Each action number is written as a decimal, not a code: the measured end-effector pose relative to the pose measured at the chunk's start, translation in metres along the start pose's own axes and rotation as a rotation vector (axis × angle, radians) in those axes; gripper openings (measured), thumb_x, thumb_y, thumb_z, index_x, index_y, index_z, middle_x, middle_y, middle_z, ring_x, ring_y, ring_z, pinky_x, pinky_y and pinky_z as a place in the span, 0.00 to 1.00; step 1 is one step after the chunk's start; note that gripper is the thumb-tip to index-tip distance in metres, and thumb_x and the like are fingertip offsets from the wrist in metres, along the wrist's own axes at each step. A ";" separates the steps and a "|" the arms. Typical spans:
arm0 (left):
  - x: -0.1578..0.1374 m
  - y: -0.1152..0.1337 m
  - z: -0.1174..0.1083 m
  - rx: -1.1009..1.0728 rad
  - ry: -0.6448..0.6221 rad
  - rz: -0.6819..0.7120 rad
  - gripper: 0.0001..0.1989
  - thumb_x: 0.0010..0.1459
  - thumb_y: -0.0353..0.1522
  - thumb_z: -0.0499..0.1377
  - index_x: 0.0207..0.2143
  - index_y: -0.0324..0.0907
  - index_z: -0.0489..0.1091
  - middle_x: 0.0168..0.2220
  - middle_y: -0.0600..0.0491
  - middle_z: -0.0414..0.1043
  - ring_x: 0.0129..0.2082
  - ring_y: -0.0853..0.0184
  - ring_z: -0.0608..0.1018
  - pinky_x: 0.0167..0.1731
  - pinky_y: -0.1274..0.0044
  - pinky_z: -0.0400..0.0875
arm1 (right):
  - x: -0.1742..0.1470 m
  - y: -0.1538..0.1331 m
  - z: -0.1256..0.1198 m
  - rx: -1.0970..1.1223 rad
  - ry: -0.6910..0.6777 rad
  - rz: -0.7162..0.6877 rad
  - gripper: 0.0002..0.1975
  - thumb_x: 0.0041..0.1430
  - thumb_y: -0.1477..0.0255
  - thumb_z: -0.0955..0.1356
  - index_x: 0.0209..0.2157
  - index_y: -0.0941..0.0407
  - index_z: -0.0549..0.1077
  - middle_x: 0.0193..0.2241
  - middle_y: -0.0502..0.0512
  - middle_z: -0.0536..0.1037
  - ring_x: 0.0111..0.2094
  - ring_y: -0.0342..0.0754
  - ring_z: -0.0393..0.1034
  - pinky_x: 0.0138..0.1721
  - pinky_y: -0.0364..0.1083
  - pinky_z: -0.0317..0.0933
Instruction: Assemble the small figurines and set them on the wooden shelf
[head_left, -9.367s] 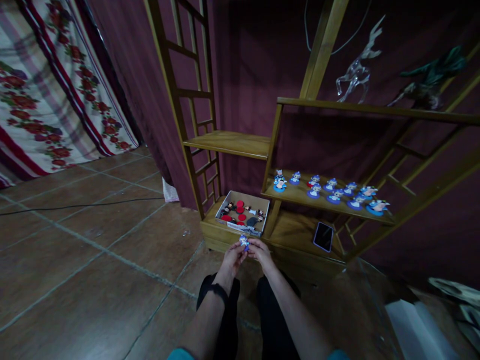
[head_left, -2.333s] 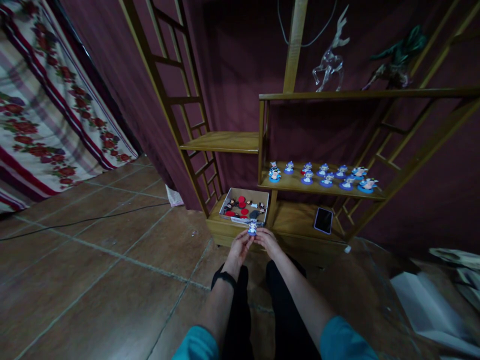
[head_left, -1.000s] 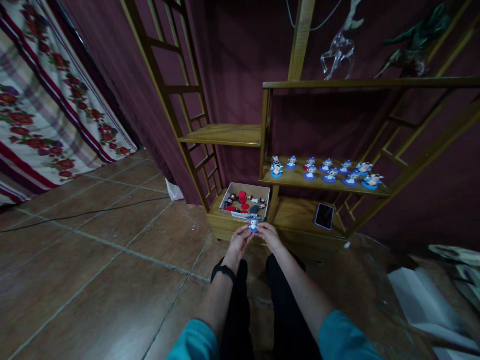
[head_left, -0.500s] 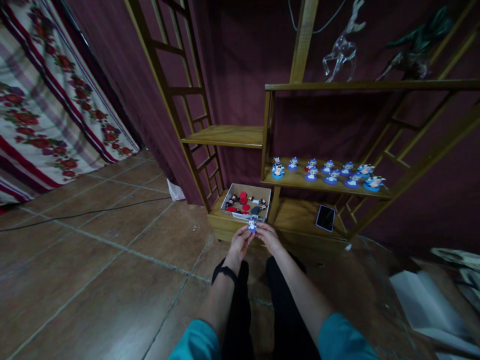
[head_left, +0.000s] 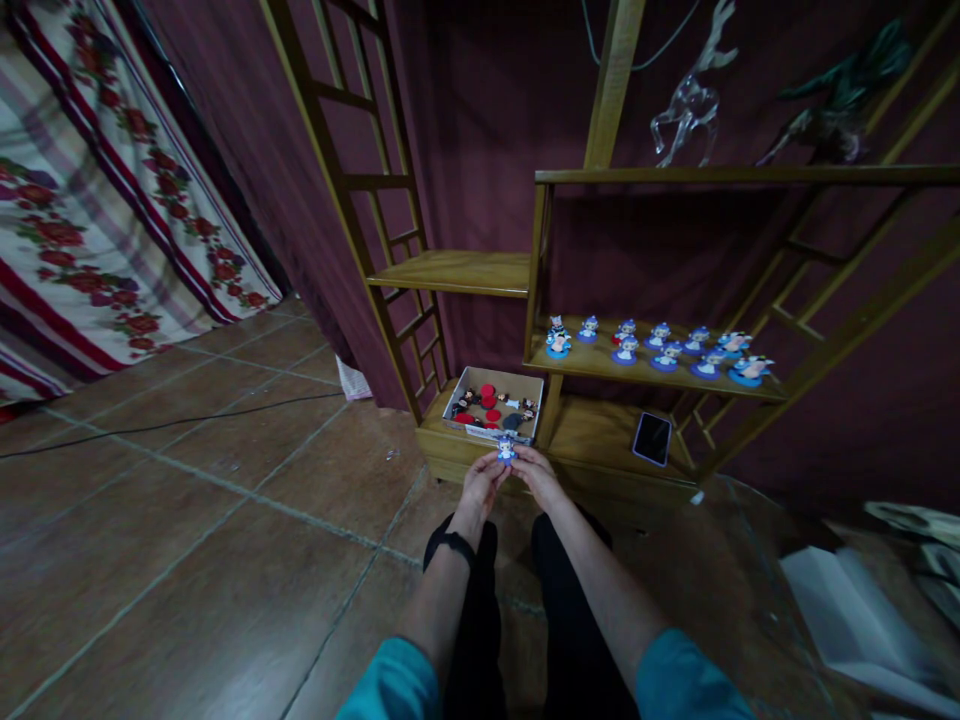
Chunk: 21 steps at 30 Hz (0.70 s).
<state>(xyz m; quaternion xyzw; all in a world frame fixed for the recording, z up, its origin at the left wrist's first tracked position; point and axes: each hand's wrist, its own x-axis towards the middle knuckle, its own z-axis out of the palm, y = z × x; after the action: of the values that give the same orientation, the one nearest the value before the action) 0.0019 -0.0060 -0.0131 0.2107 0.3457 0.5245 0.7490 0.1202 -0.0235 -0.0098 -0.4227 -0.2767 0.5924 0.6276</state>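
Observation:
A small purple-and-white figurine (head_left: 506,451) is held upright between my two hands, just in front of the shelf unit. My left hand (head_left: 484,480) grips it from the left, while the fingers of my right hand (head_left: 535,474) close on its right side. Right behind it, a shallow cardboard box (head_left: 454,396) holds red discs, a dark disc and several small dark-haired figures. Up to the right, several similar figurines (head_left: 625,349) on purple and blue bases stand in two rough rows on a wooden shelf (head_left: 592,362).
A tablet or phone (head_left: 652,438) lies on the lower board at right. On the top shelf stand a clear deer statue (head_left: 688,110) and a dark green statue (head_left: 832,100). A white box (head_left: 855,610) sits on the floor at right. A black cable (head_left: 187,420) crosses the tiles.
The view has shifted very slightly. Both hands stay in the same place with the figurine between them, and the shelf and box contents look the same.

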 end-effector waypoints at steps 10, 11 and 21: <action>-0.002 0.001 0.003 -0.006 0.003 0.018 0.12 0.40 0.17 0.62 0.30 0.34 0.71 0.29 0.48 0.75 0.30 0.68 0.77 0.40 0.73 0.71 | 0.001 0.001 -0.002 -0.009 -0.004 0.006 0.18 0.33 0.70 0.73 0.32 0.56 0.73 0.33 0.54 0.77 0.35 0.48 0.71 0.37 0.46 0.62; -0.002 0.001 0.002 -0.006 0.004 0.018 0.12 0.39 0.17 0.62 0.29 0.35 0.71 0.29 0.48 0.75 0.30 0.68 0.77 0.40 0.73 0.71 | 0.001 0.002 -0.002 -0.012 -0.005 0.009 0.18 0.33 0.70 0.73 0.32 0.56 0.73 0.33 0.54 0.77 0.35 0.48 0.71 0.37 0.46 0.62; -0.003 0.002 0.003 0.018 -0.005 0.004 0.12 0.40 0.16 0.60 0.30 0.34 0.71 0.29 0.48 0.75 0.31 0.68 0.77 0.38 0.75 0.72 | 0.001 0.004 -0.004 -0.009 -0.008 -0.008 0.17 0.34 0.71 0.72 0.33 0.55 0.73 0.35 0.54 0.77 0.36 0.47 0.71 0.38 0.47 0.62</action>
<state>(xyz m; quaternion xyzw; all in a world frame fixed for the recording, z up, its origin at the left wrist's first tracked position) 0.0016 -0.0082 -0.0087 0.2194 0.3483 0.5222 0.7469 0.1217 -0.0232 -0.0148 -0.4220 -0.2837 0.5904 0.6268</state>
